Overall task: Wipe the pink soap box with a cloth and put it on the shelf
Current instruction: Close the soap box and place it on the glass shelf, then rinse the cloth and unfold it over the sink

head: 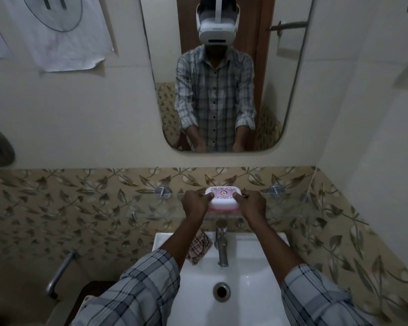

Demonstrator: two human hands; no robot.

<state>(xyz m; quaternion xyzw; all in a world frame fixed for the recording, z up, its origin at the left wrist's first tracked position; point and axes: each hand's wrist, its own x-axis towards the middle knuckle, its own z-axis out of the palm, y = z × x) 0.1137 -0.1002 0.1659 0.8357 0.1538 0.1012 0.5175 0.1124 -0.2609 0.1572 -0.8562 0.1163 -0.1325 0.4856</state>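
The pink soap box (223, 200), white-lidded with a pink base and a patterned label, sits at the glass shelf (118, 203) above the sink. My left hand (196, 203) grips its left end, thumb on the lid. Its right end is held the same way by my right hand (252, 204). A checked pinkish cloth (199, 248) lies on the sink's back left corner, partly under my left forearm.
The white sink (245, 290) with a chrome tap (222, 243) stands directly below the shelf. Two chrome brackets (162, 191) hold the shelf to the leaf-patterned tiles. A mirror (222, 74) hangs above. A metal pipe (59, 271) runs at lower left.
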